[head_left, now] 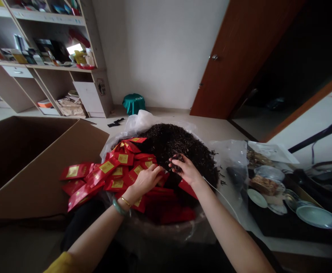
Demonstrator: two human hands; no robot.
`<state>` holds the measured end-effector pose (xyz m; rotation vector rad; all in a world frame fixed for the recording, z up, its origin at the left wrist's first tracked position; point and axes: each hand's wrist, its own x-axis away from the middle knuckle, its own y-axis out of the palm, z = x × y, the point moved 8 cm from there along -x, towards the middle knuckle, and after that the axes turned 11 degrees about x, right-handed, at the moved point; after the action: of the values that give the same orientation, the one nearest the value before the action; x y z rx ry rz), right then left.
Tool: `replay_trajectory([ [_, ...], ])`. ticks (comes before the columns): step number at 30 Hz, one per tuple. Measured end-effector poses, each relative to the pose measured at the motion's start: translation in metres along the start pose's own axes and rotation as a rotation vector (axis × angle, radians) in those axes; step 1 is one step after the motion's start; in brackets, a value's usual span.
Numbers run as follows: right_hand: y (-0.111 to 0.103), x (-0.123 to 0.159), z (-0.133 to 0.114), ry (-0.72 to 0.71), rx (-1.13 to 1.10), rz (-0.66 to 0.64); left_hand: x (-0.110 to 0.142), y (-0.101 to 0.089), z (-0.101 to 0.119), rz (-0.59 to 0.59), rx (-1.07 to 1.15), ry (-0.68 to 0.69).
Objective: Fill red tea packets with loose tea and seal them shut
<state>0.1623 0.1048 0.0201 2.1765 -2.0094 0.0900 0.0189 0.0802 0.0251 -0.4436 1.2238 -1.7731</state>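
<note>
A large plastic-lined container holds a heap of dark, dry, twisted leaves, which look like loose tea. Many red packets with gold labels lie piled on its left and near side. Over that pile, my left hand is closed, its fingertips pinching the edge of a red packet partly hidden behind them. Just to the right, my right hand has its fingers curled round a small clump of dark leaves. Another red packet sits beneath my right wrist.
An open cardboard box stands at the left. On the right, a dark tray bears bowls, a lid and bagged dried pieces. Behind are shelves, a green-covered stool and a brown door. A white cable runs by my right forearm.
</note>
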Motion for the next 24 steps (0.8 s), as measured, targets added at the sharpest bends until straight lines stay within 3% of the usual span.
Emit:
replay_trajectory([
  [5,0.016,0.000,-0.004,-0.097,0.006,0.018,-0.007,0.006,0.005,-0.086,-0.058,-0.035],
  [9,0.011,-0.003,-0.008,-0.294,0.333,0.154,-0.009,0.013,0.004,-0.098,-0.074,-0.055],
  [15,0.020,-0.005,-0.012,-0.472,0.842,0.143,-0.009,0.010,0.003,0.007,0.041,-0.030],
  [24,0.031,0.005,-0.019,-0.548,0.945,0.082,-0.002,-0.007,0.000,0.255,0.377,0.157],
])
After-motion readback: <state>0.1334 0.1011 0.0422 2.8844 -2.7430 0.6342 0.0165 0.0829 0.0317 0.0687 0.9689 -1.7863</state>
